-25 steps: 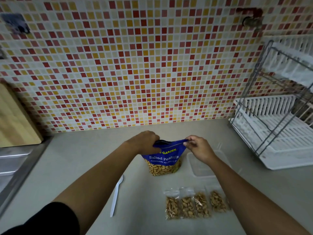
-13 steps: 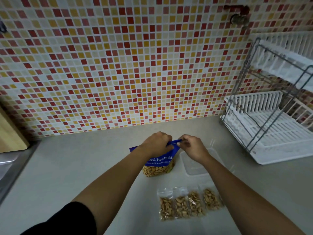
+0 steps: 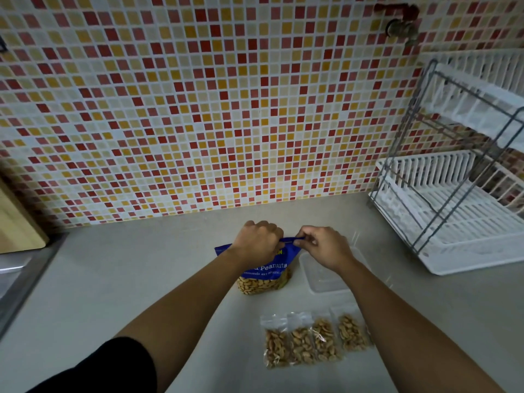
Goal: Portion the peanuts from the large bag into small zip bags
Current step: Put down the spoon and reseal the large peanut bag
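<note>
A blue bag of salted peanuts (image 3: 266, 275) stands upright on the counter, its clear lower part full of nuts. My left hand (image 3: 259, 241) grips the bag's top edge from the left, fingers curled over it. My right hand (image 3: 321, 245) pinches the same top strip from the right. The two hands nearly touch. Several small zip bags (image 3: 314, 338) filled with peanuts lie side by side in a row nearer to me.
A clear plastic container (image 3: 326, 279) sits just right of the large bag, under my right wrist. A white dish rack (image 3: 459, 211) with a metal frame fills the right side. A wooden board (image 3: 17, 222) and sink edge (image 3: 19, 282) lie at the left.
My hands have come together along the bag's top edge, the left sliding right. The view has shifted, and the white spoon seen earlier by my left arm is out of sight.
</note>
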`<action>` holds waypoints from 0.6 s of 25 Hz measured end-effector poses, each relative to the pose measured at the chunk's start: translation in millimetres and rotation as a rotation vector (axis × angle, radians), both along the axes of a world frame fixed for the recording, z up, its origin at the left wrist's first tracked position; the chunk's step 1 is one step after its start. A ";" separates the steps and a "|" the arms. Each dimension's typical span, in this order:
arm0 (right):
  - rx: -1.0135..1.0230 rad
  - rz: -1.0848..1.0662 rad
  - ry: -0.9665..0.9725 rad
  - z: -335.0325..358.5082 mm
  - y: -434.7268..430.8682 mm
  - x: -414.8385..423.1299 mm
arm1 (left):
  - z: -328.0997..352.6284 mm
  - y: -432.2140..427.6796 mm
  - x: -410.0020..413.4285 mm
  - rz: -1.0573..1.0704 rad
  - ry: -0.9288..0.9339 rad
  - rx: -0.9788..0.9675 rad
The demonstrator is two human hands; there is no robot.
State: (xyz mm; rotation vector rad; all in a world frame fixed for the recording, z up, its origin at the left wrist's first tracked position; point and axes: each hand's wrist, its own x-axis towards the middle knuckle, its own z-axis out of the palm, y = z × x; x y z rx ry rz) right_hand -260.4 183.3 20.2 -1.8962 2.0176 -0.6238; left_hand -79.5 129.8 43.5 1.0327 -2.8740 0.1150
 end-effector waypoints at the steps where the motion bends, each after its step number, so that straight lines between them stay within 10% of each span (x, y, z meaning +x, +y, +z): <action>1: 0.000 -0.001 0.003 0.7 -2.0 0.2 | -1.3 -2.0 8.2 -0.005 -0.010 -0.029; 15: -0.070 0.039 0.049 -5.2 -7.5 -3.9 | -14.4 -4.6 102.7 0.006 0.066 -0.267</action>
